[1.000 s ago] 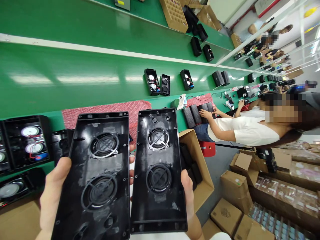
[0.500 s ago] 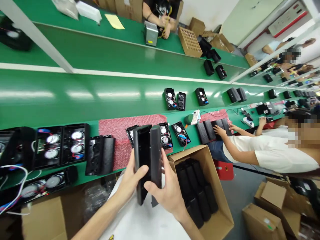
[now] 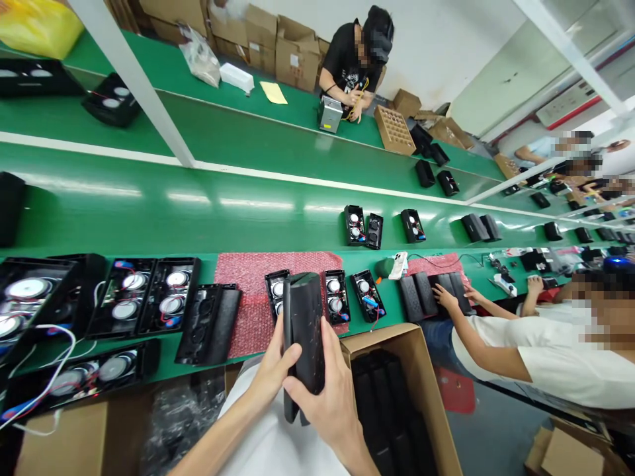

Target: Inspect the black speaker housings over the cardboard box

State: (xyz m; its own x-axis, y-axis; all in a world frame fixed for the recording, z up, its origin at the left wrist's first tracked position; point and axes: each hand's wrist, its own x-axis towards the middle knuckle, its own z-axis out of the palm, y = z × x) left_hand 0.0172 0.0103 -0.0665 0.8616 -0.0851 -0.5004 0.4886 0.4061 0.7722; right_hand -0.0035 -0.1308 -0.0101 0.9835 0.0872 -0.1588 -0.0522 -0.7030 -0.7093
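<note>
Fingers of the left hand (image 3: 274, 370) and right hand (image 3: 331, 395) are wrapped tight around two black speaker shells (image 3: 303, 340), pressed face to face and held upright above the lap, their top edge overlapping the near edge of the green bench (image 3: 149, 211). Just right, an open carton (image 3: 391, 337) of black shells crowds the right wrist. Behind lie a red mat (image 3: 248, 317) and open speaker halves (image 3: 149, 294).

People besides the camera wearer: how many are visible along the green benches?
3 at least: one in a black shirt at the far bench, one in a white shirt at right, another arm just beyond. Blurred figures further right may add more.
</note>
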